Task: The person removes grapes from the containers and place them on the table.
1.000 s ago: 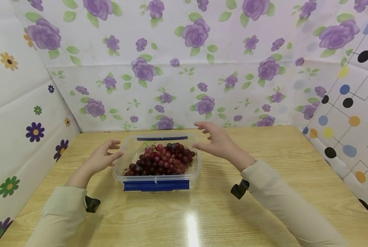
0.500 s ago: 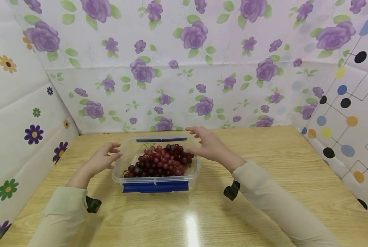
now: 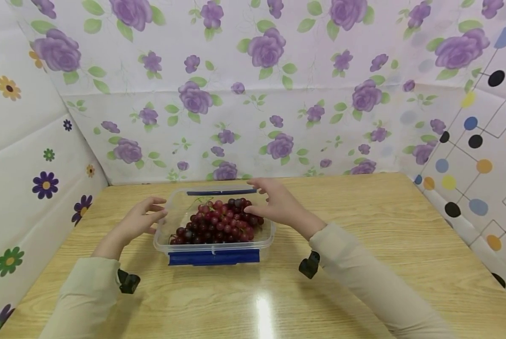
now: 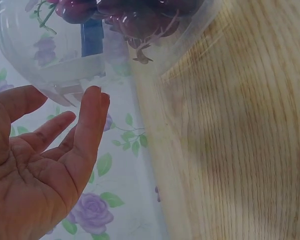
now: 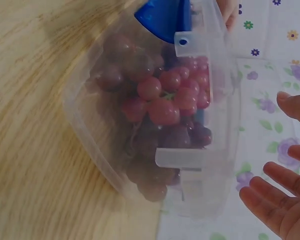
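A clear plastic container (image 3: 181,246) without a lid over it sits on the table, with blue latches (image 3: 214,257) on its front and back. Bunches of red and dark grapes (image 3: 219,221) lie inside. My left hand (image 3: 139,219) is at the container's left side, fingers loosely bent, fingertips close to the rim (image 4: 65,97) in the left wrist view. Over the right end of the container reaches my right hand (image 3: 278,205), thumb and fingers spread apart above the grapes. In the right wrist view that hand (image 5: 287,205) holds nothing.
The wooden table (image 3: 363,226) extends to the right and front of the container. Flowered sheeting (image 3: 236,117) stands behind it, with patterned side sheets at left and right. A black wrist camera (image 3: 309,265) hangs under each wrist.
My right hand has moved left, from beside the container's right rim to over the grapes. My left hand has barely moved, and the container stays in place.
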Motion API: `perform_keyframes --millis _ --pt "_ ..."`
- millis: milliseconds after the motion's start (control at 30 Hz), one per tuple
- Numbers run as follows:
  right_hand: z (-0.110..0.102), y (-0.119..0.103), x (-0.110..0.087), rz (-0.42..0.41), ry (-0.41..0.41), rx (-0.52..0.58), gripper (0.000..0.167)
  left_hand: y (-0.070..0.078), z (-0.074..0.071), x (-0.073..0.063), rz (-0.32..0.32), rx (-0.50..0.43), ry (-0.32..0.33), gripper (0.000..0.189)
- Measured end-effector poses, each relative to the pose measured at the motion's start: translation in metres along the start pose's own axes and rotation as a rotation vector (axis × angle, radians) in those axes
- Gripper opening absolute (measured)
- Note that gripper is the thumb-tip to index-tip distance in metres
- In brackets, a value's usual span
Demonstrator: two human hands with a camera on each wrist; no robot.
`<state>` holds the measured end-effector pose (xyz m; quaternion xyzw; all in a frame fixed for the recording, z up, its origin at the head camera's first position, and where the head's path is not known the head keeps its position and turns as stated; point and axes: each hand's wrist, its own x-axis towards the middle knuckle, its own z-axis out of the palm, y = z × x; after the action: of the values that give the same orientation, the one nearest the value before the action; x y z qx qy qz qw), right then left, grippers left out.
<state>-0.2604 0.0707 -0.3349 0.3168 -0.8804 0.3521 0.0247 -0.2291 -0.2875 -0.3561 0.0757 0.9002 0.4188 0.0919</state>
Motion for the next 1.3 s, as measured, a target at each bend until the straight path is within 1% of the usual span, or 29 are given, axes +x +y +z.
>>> perform_keyframes --millis 233,367,500,667,800,933,1100,1300 --pt "0.01 -0.002 0.001 -0.013 -0.002 -0.012 0.063 0.001 0.0 0.001 -0.005 -0.003 -0.011 0.053" --pt "0.015 -0.003 0.003 -0.027 -0.011 -0.013 0.063 0.0 -0.002 0.001 -0.02 -0.034 -0.026 0.054" --pt "0.02 -0.004 0.004 -0.039 0.006 -0.009 0.064 0.0 -0.003 0.002 -0.046 -0.067 -0.045 0.056" --pt "0.027 -0.004 0.005 -0.014 0.008 0.015 0.065 -0.001 -0.004 0.004 -0.072 -0.1 -0.063 0.059" --pt "0.03 -0.008 0.006 0.004 -0.013 0.016 0.065 -0.003 -0.006 0.004 -0.087 -0.146 -0.073 0.062" --pt "0.034 -0.011 0.009 0.028 -0.039 0.014 0.066 -0.006 -0.008 0.003 -0.088 -0.178 -0.083 0.065" --pt "0.039 -0.012 0.012 0.074 -0.07 0.046 0.068 -0.006 -0.009 0.003 -0.103 -0.199 -0.081 0.066" --pt "0.046 -0.013 0.016 0.07 -0.082 0.029 0.067 -0.005 -0.009 0.003 -0.122 -0.203 -0.076 0.066"
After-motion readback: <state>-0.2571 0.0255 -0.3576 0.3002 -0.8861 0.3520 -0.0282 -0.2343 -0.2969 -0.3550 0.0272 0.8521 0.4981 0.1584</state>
